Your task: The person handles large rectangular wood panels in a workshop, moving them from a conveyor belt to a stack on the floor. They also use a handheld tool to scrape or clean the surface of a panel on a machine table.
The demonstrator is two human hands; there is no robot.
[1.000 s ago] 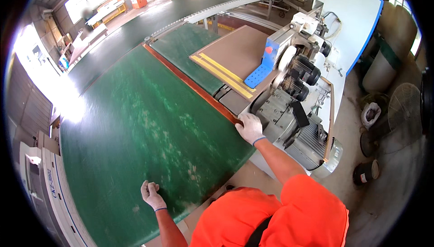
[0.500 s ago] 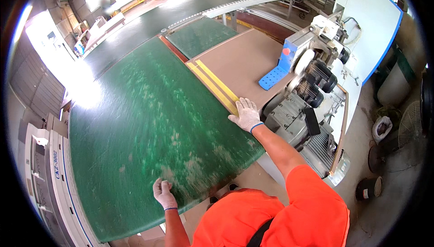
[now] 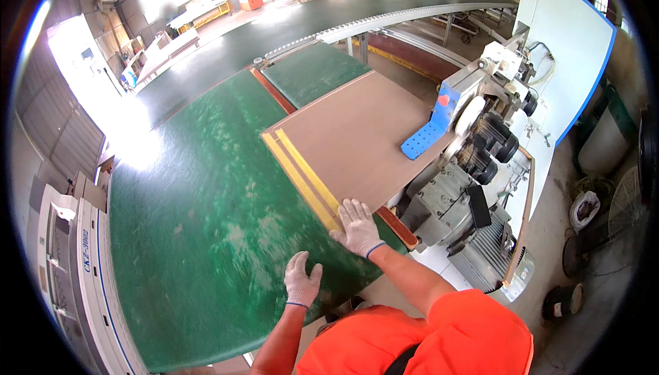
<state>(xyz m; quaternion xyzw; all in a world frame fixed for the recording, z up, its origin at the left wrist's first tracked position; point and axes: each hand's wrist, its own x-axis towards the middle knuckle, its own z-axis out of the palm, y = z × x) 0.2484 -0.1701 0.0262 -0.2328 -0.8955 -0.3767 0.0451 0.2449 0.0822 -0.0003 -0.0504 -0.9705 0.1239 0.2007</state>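
A large brown flat board (image 3: 357, 128) lies partly on the green belt table and reaches right to an edge-working machine (image 3: 473, 148). Two yellow strips (image 3: 305, 169) run along its left end. My right hand (image 3: 358, 228), in a white knit glove, rests flat on the board's near left corner, fingers stretched over the top and thumb by the edge. My left hand (image 3: 302, 280), gloved the same way, holds nothing above the green belt (image 3: 199, 237), thumb apart from the fingers. A blue perforated bracket (image 3: 422, 141) sits just over the board's right part.
A red-brown rail (image 3: 397, 228) shows beside the board's near edge. Beyond curves a dark conveyor (image 3: 329, 14) with a roller edge. Grey motors (image 3: 487, 251) stand at the right, and a white machine (image 3: 89, 272) borders the belt on the left.
The board has slid left and toward me, with my right hand staying on its corner. My left hand has moved right and up, closer to the board.
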